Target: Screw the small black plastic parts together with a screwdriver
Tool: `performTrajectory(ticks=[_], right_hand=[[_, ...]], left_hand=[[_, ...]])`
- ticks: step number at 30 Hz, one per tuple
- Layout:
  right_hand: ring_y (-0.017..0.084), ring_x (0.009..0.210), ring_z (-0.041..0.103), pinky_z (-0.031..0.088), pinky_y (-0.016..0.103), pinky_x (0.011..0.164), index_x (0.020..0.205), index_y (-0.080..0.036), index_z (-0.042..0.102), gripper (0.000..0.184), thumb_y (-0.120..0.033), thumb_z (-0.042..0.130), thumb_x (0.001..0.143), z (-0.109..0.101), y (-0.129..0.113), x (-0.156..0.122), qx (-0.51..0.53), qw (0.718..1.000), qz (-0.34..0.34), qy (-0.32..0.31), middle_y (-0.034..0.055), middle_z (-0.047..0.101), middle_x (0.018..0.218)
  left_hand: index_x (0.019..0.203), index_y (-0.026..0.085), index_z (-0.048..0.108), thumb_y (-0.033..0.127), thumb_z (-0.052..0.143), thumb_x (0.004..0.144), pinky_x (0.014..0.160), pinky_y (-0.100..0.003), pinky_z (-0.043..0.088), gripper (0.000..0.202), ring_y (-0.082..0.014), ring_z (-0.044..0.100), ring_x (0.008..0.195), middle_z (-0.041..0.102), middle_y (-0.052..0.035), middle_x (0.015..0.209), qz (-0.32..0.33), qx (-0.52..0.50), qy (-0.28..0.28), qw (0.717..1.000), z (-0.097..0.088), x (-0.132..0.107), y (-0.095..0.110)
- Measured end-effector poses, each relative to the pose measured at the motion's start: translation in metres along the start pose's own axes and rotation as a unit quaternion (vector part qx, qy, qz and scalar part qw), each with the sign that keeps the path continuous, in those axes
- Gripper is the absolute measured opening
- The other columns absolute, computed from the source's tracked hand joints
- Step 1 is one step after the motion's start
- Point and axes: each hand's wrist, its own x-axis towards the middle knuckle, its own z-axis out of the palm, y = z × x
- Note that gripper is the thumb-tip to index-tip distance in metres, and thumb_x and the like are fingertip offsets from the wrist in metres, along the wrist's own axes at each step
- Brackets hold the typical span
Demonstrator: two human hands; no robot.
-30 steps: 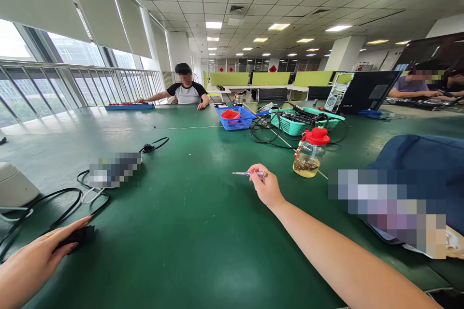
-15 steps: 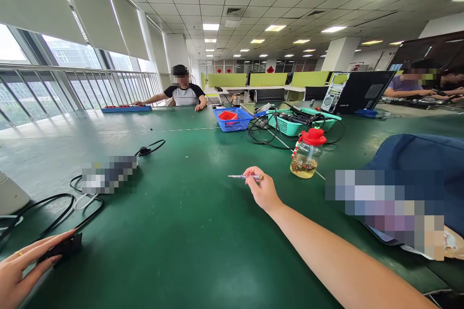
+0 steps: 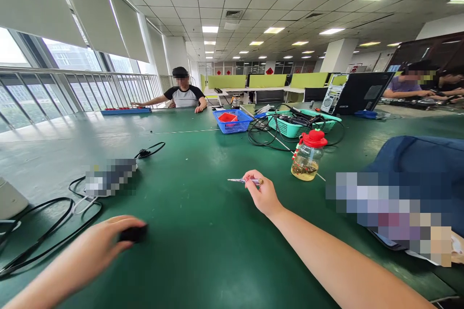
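My left hand point(image 3: 94, 247) is closed around a small black block point(image 3: 133, 234) over the green table point(image 3: 188, 260); motion blur hides what kind of block it is. Farther right, my right hand point(image 3: 264, 195) pinches a slim screwdriver point(image 3: 237, 180) with a clear, purplish handle. Its thin metal tip points left and lies nearly level above the table. Between the two hands lies a stretch of green tabletop.
A red-lidded bottle point(image 3: 306, 157) stands beyond my right hand. Behind it are a teal basket of cables point(image 3: 290, 129) and a blue basket point(image 3: 232, 127). Black cables point(image 3: 47, 234) run along the left. A dark blue bag point(image 3: 416, 154) lies right. Someone point(image 3: 185, 96) sits opposite.
My left hand has moved right and away from me, carrying the black block from the table's lower left. My right hand and the screwdriver have barely moved.
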Motion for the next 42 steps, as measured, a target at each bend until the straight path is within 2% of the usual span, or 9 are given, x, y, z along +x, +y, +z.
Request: performTrajectory(ticks=[2,5,7,9,17,23,26,34,42], right_hand=[[0.013,0.054,0.047,0.037,0.024,0.051,0.081,-0.021,0.056,0.018,-0.033,0.045,0.089,0.000,-0.002,0.000,-0.003,1.000,0.001,-0.002,-0.0010,0.056,0.066],[0.014,0.058,0.051,0.038,0.024,0.053,0.081,-0.022,0.057,0.018,-0.033,0.045,0.088,-0.002,-0.003,0.000,-0.011,1.000,-0.005,-0.001,-0.0004,0.058,0.067],[0.014,0.060,0.053,0.040,0.024,0.055,0.083,-0.022,0.058,0.017,-0.032,0.046,0.088,-0.003,-0.004,-0.001,-0.018,1.000,-0.015,-0.002,-0.0003,0.059,0.068],[0.015,0.061,0.055,0.042,0.024,0.057,0.085,-0.022,0.059,0.017,-0.032,0.046,0.089,-0.003,-0.003,-0.001,-0.024,0.999,-0.023,-0.007,-0.0003,0.060,0.068],[0.013,0.057,0.052,0.043,0.024,0.057,0.088,-0.022,0.061,0.019,-0.032,0.045,0.091,0.003,-0.010,-0.004,-0.024,0.998,-0.044,-0.039,-0.0008,0.059,0.069],[0.016,0.073,0.061,0.048,0.026,0.069,0.095,-0.023,0.061,0.014,-0.023,0.048,0.089,0.007,-0.020,-0.009,-0.058,0.990,-0.117,-0.056,0.0020,0.067,0.084],[0.017,0.076,0.061,0.047,0.030,0.075,0.095,-0.024,0.059,0.014,-0.019,0.050,0.086,0.009,-0.026,-0.011,-0.095,0.973,-0.197,-0.068,0.0018,0.068,0.085],[0.013,0.057,0.049,0.042,0.040,0.089,0.078,-0.024,0.055,0.007,-0.019,0.051,0.083,0.007,-0.043,-0.019,-0.171,0.914,-0.351,-0.109,-0.0038,0.058,0.063],[0.013,0.056,0.045,0.042,0.042,0.092,0.074,-0.022,0.057,0.013,-0.018,0.050,0.084,0.011,-0.046,-0.023,-0.248,0.872,-0.397,-0.140,-0.0029,0.054,0.059]], left_hand=[[0.106,0.033,0.069,0.024,0.056,0.077,0.095,-0.031,0.050,0.033,-0.0209,0.066,0.103,0.071,0.0027,0.114,0.083,-0.046,-0.071,0.993,0.008,0.025,0.054],[0.108,0.032,0.066,0.013,0.052,0.078,0.092,-0.030,0.049,0.039,-0.0193,0.064,0.103,0.069,0.0014,0.114,0.177,-0.079,-0.090,0.977,0.028,0.061,0.126],[0.107,0.029,0.066,0.011,0.053,0.077,0.090,-0.031,0.050,0.038,-0.0212,0.064,0.100,0.068,-0.0019,0.112,0.202,-0.084,-0.080,0.972,0.043,0.080,0.154],[0.106,0.026,0.067,0.008,0.053,0.076,0.088,-0.032,0.050,0.037,-0.0223,0.064,0.097,0.068,-0.0044,0.111,0.204,-0.085,-0.070,0.973,0.058,0.096,0.165],[0.114,0.027,0.065,0.012,0.060,0.078,0.102,-0.038,0.044,0.039,-0.0230,0.058,0.113,0.067,-0.0031,0.120,0.178,-0.177,-0.048,0.967,0.084,0.110,0.143],[0.120,0.024,0.061,0.015,0.069,0.071,0.103,-0.038,0.044,0.050,-0.0229,0.060,0.111,0.067,-0.0054,0.122,0.115,-0.255,-0.034,0.960,0.092,0.115,0.135],[0.112,0.024,0.065,0.016,0.069,0.071,0.099,-0.039,0.046,0.043,-0.0232,0.061,0.107,0.069,-0.0047,0.113,0.112,-0.248,-0.022,0.962,0.092,0.117,0.135],[0.111,0.024,0.067,0.020,0.068,0.072,0.100,-0.040,0.045,0.039,-0.0248,0.059,0.109,0.070,-0.0054,0.109,0.117,-0.225,-0.017,0.967,0.092,0.116,0.133],[0.112,0.024,0.067,0.017,0.064,0.072,0.101,-0.039,0.044,0.040,-0.0243,0.058,0.110,0.070,-0.0046,0.109,0.125,-0.222,0.001,0.967,0.095,0.115,0.132]])
